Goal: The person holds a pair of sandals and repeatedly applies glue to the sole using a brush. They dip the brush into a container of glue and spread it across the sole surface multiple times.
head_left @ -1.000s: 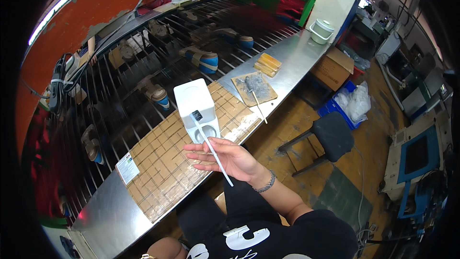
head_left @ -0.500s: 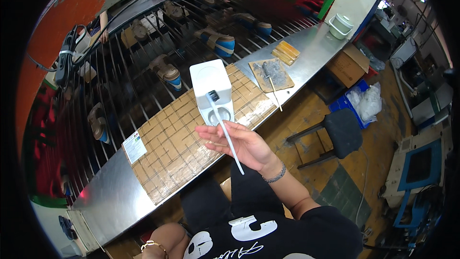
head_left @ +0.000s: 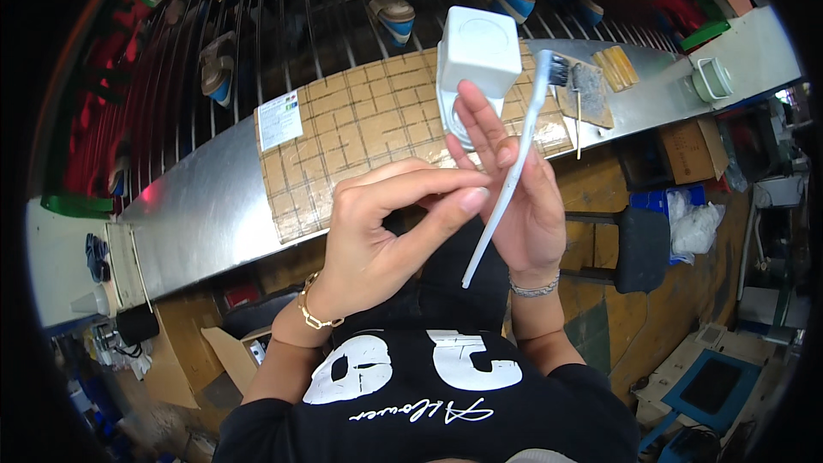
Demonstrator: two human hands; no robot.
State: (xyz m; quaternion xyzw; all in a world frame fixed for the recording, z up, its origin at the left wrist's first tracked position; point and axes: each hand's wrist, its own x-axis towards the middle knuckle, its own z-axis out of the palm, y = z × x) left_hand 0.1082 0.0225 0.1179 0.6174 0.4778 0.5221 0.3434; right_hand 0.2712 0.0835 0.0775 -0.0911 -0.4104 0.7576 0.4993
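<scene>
My right hand (head_left: pixel 530 214) is raised over the near edge of the bench, palm turned up. It holds a white toothbrush-like brush (head_left: pixel 523 154) with dark bristles at the top, its handle slanting down to the left. My left hand (head_left: pixel 377 231) is beside it. Its thumb and forefinger are pinched close to the brush handle and the right fingers. Whatever lies in that pinch is too small or hidden to name. Behind the right fingertips, a white plastic container (head_left: pixel 480 43) with a boxy top stands on a tape-covered cardboard sheet (head_left: pixel 351 137).
Past the metal bench (head_left: pixel 197 189) runs a rack of bars carrying several shoe parts (head_left: pixel 396 17) with blue soles. Right of the container are a stained board (head_left: pixel 591 90) with a stick tool, yellow blocks (head_left: pixel 615 67) and a pale lidded pot (head_left: pixel 711 79). A dark stool (head_left: pixel 641 249) stands on the right.
My left hand has come up from my lap to meet the right. The brush now leans right at its top instead of left. The whole view has shifted, placing the bench differently.
</scene>
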